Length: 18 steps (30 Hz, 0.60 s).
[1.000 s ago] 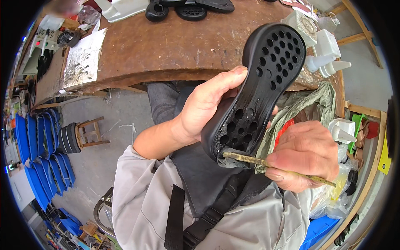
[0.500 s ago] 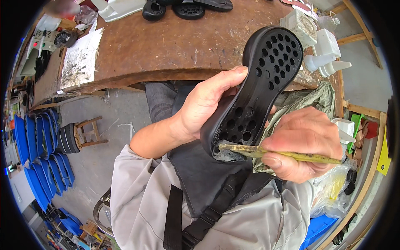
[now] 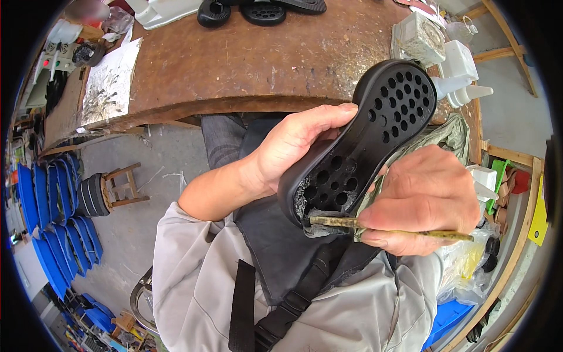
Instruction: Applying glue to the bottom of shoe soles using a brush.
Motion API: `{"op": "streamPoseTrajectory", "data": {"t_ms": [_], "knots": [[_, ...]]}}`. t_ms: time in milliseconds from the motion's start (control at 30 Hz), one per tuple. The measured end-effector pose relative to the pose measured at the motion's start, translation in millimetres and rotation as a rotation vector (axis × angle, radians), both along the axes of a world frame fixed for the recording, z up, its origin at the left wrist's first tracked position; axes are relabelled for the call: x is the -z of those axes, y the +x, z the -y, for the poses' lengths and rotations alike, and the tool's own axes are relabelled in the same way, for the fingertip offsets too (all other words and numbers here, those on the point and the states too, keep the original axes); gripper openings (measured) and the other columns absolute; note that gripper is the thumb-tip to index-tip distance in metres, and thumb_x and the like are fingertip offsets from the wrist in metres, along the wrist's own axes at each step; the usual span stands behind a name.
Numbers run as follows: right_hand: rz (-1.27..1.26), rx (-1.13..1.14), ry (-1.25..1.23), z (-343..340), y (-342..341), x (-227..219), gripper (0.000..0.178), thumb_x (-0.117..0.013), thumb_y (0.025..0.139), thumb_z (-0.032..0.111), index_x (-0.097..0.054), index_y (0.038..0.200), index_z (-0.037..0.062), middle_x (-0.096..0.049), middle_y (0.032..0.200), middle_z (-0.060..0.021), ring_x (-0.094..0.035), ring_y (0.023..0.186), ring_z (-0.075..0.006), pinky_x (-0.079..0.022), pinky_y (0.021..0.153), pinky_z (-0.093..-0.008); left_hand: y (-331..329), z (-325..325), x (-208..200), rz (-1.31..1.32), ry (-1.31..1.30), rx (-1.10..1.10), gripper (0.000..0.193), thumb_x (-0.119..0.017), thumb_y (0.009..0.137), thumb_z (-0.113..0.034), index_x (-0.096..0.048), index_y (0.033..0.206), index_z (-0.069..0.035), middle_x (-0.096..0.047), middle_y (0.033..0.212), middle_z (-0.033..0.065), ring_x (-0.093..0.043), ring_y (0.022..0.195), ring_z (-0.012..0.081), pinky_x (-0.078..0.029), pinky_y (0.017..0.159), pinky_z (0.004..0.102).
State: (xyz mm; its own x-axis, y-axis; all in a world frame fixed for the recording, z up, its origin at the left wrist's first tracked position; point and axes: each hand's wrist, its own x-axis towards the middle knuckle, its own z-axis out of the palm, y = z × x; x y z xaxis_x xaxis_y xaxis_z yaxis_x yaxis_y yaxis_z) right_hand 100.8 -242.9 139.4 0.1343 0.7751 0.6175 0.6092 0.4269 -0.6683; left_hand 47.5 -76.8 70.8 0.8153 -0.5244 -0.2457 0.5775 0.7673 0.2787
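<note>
Lowered slightly, with its far end brought down and to the right since half a second ago, is the black sole (image 3: pixel 362 141), while its near end is kept close to the same spot. It is held in the air, slanted, between the person's body and the counter (image 3: pixel 234 64), its far end seen against the counter's front edge. By the left hand (image 3: pixel 290 144) the sole is gripped from its left side, with the thumb laid along the edge and the other fingers mostly hidden beneath it. To the right of the sole's near half, a thin yellow-green stick (image 3: pixel 335 222) is pinched in the right hand (image 3: pixel 422 199), its tip set at the sole's near end. Round the holes there, a greyish smear (image 3: pixel 301 198) is seen.

Below the sole, a dark apron (image 3: pixel 275 258) is worn. To its right, a crumpled olive cloth (image 3: pixel 448 138) is partly covered by the right hand. Beyond the sole's far end, to the right, a smeared white container (image 3: pixel 419 38) and a white bottle (image 3: pixel 460 61) are placed. Beyond the sole and to its left, more black soles (image 3: pixel 264 14) and a stained white sheet (image 3: pixel 111 82) are laid.
</note>
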Motion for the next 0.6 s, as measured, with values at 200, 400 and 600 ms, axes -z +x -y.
{"op": "streamPoseTrajectory", "data": {"t_ms": [200, 400, 600], "knots": [[0.134, -0.188, -0.113, -6, 17, -3, 0.013, -0.074, 0.071, 0.006, -0.066, 0.079, -0.0005, -0.056, 0.058, -0.0025, -0.05, 0.04, -0.0105, -0.03, 0.034, -0.0229, -6, 6, -2, -0.034, 0.15, 0.043, 0.029, -0.048, 0.093, -0.026, -0.059, 0.106, -0.003, -0.063, 0.097, 0.004, -0.059, 0.084, 0.0101, -0.047, 0.077, 0.0234], [0.104, -0.193, -0.306, -2, 37, -18, 0.014, -0.073, 0.074, 0.015, -0.067, 0.078, 0.0028, -0.053, 0.058, -0.0012, -0.05, 0.041, -0.0121, -0.033, 0.036, -0.0247, -5, 1, 1, -0.063, 0.17, 0.125, 0.025, -0.051, 0.092, -0.023, -0.058, 0.107, -0.004, -0.063, 0.096, 0.0032, -0.059, 0.082, 0.0087, -0.047, 0.075, 0.0224], [-0.078, -0.005, -0.202, 21, 70, -15, 0.02, -0.075, 0.071, 0.014, -0.068, 0.082, -0.0008, -0.057, 0.061, -0.0067, -0.051, 0.045, -0.0126, -0.035, 0.04, -0.0246, 9, -12, 23, -0.08, -0.022, 0.133, 0.046, -0.041, 0.094, -0.035, -0.048, 0.116, 0.005, -0.061, 0.099, 0.0232, -0.064, 0.077, 0.0415, -0.055, 0.067, 0.0527]]}}
